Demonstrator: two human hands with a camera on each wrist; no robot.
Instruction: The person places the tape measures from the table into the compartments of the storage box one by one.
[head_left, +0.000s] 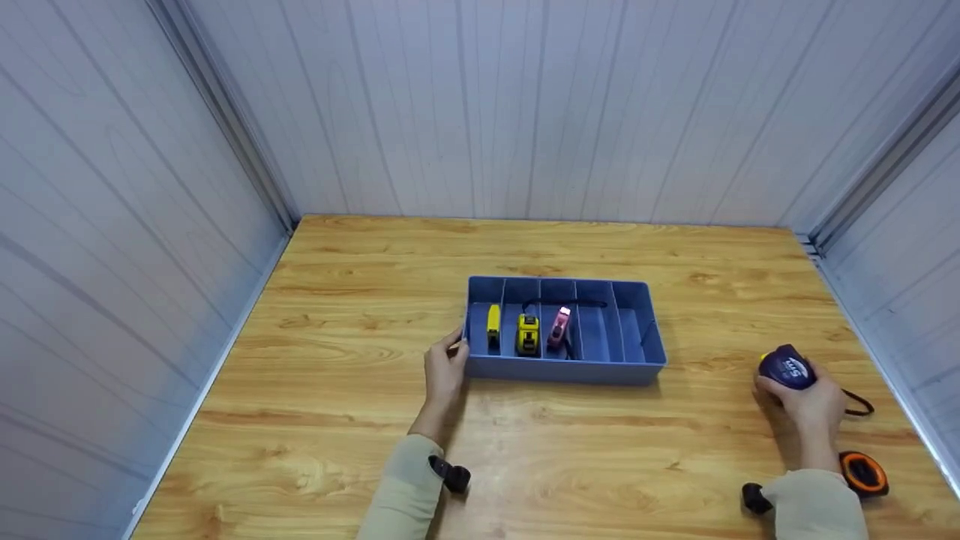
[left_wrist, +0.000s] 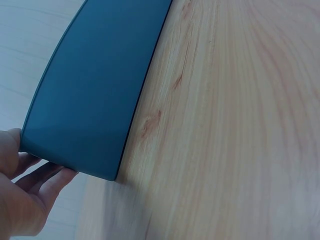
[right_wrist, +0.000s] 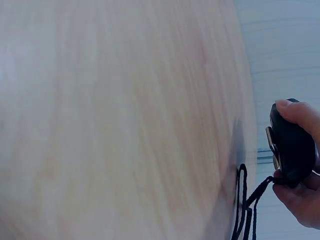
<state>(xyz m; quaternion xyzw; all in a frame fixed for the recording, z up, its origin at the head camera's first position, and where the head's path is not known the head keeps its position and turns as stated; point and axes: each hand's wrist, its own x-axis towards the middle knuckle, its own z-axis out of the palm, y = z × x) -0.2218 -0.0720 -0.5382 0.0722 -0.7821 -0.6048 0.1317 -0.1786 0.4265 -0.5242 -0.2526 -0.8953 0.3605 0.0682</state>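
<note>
A blue-grey tray [head_left: 562, 371] with a row of compartments sits on the wooden table. My left hand [head_left: 444, 367] holds its left end; in the left wrist view the fingers [left_wrist: 55, 185] lie against the end wall and the thumb is up at the rim. Out to the right, my right hand [head_left: 814, 401] grips a dark blue tape measure [head_left: 786, 367] marked 5m, with a black wrist cord [right_wrist: 242, 200] hanging from it. Three tape measures stand in the left compartments: a slim yellow one [head_left: 493, 326], a yellow-and-black one [head_left: 528, 336] and a pink one [head_left: 559, 328].
An orange-and-black tape measure [head_left: 864, 474] lies on the table beside my right sleeve. The tray's two rightmost compartments [head_left: 637, 326] hold no tape measure, though a black cord [head_left: 589, 303] reaches across a divider. Pale panel walls [head_left: 525, 112] enclose the table at the back and sides.
</note>
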